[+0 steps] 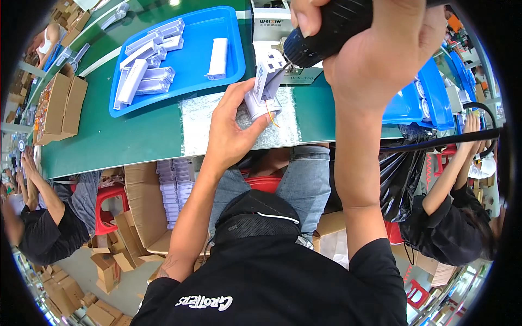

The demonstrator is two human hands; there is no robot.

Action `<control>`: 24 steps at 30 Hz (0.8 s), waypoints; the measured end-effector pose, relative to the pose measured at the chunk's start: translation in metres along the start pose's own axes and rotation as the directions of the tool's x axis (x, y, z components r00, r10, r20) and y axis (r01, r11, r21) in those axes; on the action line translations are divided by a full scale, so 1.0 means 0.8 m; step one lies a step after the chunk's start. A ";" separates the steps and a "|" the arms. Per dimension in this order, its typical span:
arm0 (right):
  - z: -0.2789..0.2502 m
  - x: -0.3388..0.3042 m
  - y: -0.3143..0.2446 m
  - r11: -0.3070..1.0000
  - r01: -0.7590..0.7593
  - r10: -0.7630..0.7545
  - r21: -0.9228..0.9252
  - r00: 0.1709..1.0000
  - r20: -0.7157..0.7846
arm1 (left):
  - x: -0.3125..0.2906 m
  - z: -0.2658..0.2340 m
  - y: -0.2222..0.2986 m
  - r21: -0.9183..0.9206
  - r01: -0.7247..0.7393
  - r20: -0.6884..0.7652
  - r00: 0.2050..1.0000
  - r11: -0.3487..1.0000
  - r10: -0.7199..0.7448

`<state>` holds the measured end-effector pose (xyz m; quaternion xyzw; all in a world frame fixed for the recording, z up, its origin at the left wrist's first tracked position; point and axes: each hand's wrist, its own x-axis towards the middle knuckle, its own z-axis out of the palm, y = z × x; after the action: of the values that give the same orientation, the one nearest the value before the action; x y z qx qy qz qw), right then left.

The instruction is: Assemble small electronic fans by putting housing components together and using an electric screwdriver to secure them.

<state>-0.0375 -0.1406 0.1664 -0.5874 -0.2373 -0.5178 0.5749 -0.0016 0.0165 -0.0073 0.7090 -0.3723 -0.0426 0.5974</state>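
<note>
My left hand [232, 126] is closed around a white plastic housing [263, 108] near the table's front edge. The housing has a round lower end and an upright perforated plate, and a thin yellow-orange wire [271, 115] hangs from it. In my right hand [375, 62] is a black power screwdriver [334, 33], gripped from above and tilted. Its thin bit points down into the housing along the plate; whether the tip touches a screw is hidden. Under the housing lies a clear, bubbly plastic sheet [197, 122] on the green table.
A blue tray [202, 15] with several white tubular parts stands at the left. Behind the housing is a light-coloured machine [298, 76]. More blue trays [405, 108] sit at the right. A cardboard box [145, 201] of parts is below the table edge. Co-workers [46, 228] sit on both sides.
</note>
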 end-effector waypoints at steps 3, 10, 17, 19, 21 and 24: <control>-0.001 -0.001 0.000 1.000 -0.005 0.005 -0.002 1.000 0.006 | 0.002 0.003 0.000 -0.004 -0.012 0.001 1.000 1.000 0.012; -0.005 -0.002 0.012 1.000 -0.030 0.030 0.009 0.999 0.016 | 0.002 -0.001 0.001 0.010 -0.005 0.015 1.000 1.000 0.004; -0.011 -0.007 0.014 0.999 -0.051 0.050 0.017 0.998 0.026 | 0.002 0.001 0.000 0.006 -0.016 0.016 1.000 1.000 0.016; -0.007 -0.010 0.014 0.998 -0.057 0.057 0.018 0.998 0.026 | 0.002 0.000 0.002 0.011 -0.013 0.032 0.999 1.000 0.013; -0.010 -0.012 0.016 0.998 -0.065 0.065 0.025 0.998 0.027 | 0.000 -0.001 -0.001 0.021 -0.021 0.027 0.999 1.000 0.021; -0.012 -0.012 0.018 0.997 -0.072 0.071 0.028 0.997 0.031 | -0.001 0.000 -0.004 0.034 -0.035 0.025 0.999 0.999 0.034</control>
<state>-0.0317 -0.1500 0.1499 -0.5948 -0.2324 -0.4844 0.5979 -0.0005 0.0170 -0.0105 0.7122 -0.3925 -0.0346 0.5809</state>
